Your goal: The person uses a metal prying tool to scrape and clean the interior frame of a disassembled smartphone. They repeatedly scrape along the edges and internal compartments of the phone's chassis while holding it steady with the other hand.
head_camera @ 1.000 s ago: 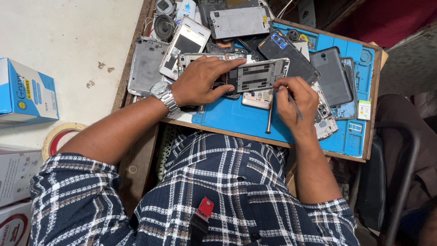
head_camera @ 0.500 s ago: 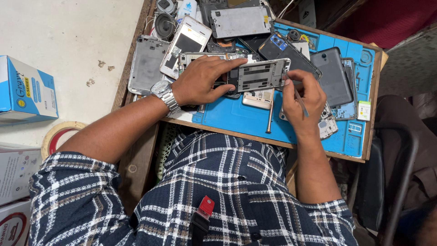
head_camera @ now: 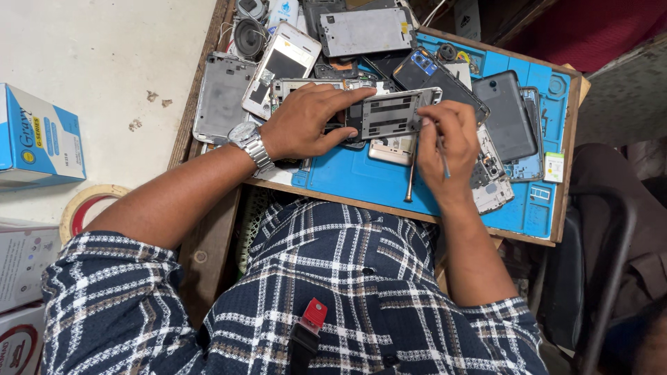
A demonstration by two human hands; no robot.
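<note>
My left hand (head_camera: 306, 121), with a metal watch (head_camera: 249, 142) on the wrist, grips a silver phone frame (head_camera: 390, 113) from its left side and holds it just above the blue work mat (head_camera: 368, 182). My right hand (head_camera: 451, 142) holds a thin metal tool (head_camera: 443, 161) and has its fingertips at the frame's right edge. A dark screwdriver (head_camera: 410, 179) lies on the mat below the frame.
Many phone bodies and back covers crowd the mat: a white phone (head_camera: 281, 66), a silver back cover (head_camera: 220, 97), a grey plate (head_camera: 365, 31), a dark grey phone (head_camera: 506, 114). A blue box (head_camera: 38, 139) and a tape roll (head_camera: 87, 205) sit to the left. A dark chair (head_camera: 604, 250) stands at right.
My right hand has moved up with the thin tool from the mat's lower part to the right edge of the frame. My left hand keeps its grip on the frame.
</note>
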